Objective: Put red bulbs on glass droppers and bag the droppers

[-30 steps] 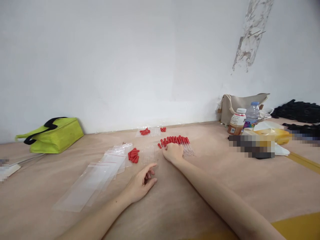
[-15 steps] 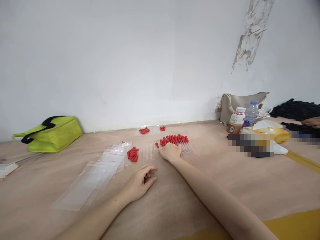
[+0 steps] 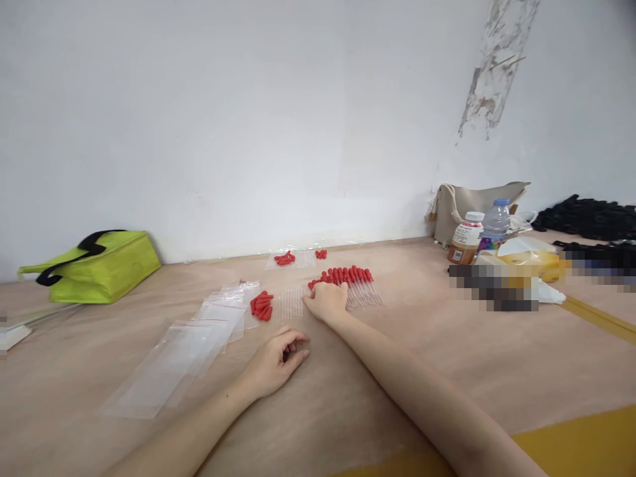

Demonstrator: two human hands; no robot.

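My right hand (image 3: 326, 301) lies over the left end of a row of droppers (image 3: 365, 288) with red rubber bulbs and clear stems. Its fingers are bent down and closed on the leftmost dropper (image 3: 311, 285), whose stem they mostly cover. Nearer me, my left hand (image 3: 279, 361) rests on the table with nothing in it, thumb and loosely curved fingers apart. Bare clear tubes (image 3: 291, 303) lie side by side between a pile of red rubber bulbs (image 3: 262, 306) and my right hand.
Clear zip bags (image 3: 163, 364) overlap at left, before a lime-green bag (image 3: 109, 265). By the wall lie more red bulbs (image 3: 285, 258) on plastic. A brown drink bottle (image 3: 466, 238), a water bottle (image 3: 495, 222) and a grey bag (image 3: 447, 212) stand at right.
My right hand has shifted slightly left along the row, onto the leftmost dropper, which now sits closer to the others. My left hand has stayed put. The view has turned slightly.
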